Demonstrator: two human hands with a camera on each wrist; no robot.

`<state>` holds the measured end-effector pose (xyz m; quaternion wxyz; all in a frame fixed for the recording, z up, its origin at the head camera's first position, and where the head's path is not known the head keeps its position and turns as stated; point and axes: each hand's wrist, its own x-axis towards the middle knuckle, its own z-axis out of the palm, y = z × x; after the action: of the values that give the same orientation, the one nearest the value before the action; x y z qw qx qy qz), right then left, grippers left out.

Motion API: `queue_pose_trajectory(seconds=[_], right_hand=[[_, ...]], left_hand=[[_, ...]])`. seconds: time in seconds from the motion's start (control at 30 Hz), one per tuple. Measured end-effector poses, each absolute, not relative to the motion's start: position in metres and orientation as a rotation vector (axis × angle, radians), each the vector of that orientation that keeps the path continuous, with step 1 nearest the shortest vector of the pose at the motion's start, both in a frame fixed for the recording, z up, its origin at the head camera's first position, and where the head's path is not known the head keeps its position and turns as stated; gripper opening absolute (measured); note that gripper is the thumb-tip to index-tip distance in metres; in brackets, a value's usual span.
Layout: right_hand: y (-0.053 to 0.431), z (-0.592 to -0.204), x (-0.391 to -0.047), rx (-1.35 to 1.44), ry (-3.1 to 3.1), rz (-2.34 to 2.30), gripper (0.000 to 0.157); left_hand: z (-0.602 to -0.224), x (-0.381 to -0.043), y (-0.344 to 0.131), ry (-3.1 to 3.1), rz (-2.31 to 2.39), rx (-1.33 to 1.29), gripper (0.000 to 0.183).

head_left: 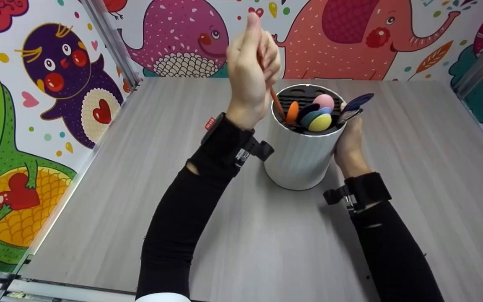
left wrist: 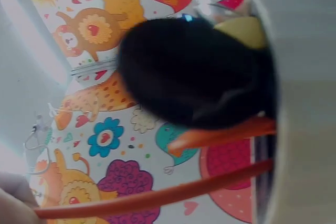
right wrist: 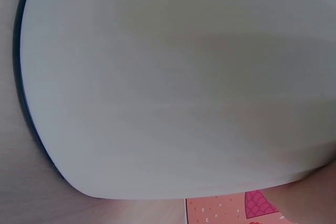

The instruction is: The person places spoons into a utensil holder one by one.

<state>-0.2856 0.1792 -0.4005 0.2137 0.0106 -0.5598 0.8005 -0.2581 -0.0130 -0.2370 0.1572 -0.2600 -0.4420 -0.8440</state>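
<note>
My left hand [head_left: 250, 71], thumb pointing up, grips the upper end of a slim orange stick-like utensil [head_left: 276, 104]. Its lower end goes into a white cylindrical utensil holder [head_left: 298, 161] with a slotted black insert; what lies inside is hidden. In the left wrist view the orange stick [left wrist: 157, 199] slants from the fingers to the holder's rim. Against the holder's right side rests my right hand [head_left: 349, 144], its fingers hidden behind the wall. Several other utensils stand in the holder, including a pink round one [head_left: 323, 100], a yellow one [head_left: 320, 123] and an orange one [head_left: 292, 112].
The holder stands on a grey wood-grain table [head_left: 132, 201]. Cartoon-printed panels [head_left: 333, 37] close off the back and sides, joined by metal corner posts. A dark blue spoon-shaped utensil [head_left: 359, 101] leans out over the rim on the right.
</note>
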Motion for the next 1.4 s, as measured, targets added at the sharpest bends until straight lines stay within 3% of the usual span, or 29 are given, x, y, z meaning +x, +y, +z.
queue_pose_trajectory(seconds=[0.4,0.8,1.17,1.4], right_hand=[[0.175,-0.402,-0.286,0.090,-1.505,2.258,0.038],[0.175,-0.399,-0.286,0.114,-1.489,2.279,0.039],[0.177,-0.398,-0.284,0.109,-1.488,2.285,0.042],[0.177,-0.398,-0.284,0.092,-1.499,2.305,0.042]], left_hand=[[-0.284,-0.276,0.001,-1.559,-2.362,-0.710,0.051],[-0.318,-0.295,0.002,-1.922,-2.011,-0.708,0.048],[-0.341,-0.296,0.002,-2.113,-1.611,-0.721,0.035],[-0.350,-0.294,0.002,-2.031,-1.653,-0.689,0.035]])
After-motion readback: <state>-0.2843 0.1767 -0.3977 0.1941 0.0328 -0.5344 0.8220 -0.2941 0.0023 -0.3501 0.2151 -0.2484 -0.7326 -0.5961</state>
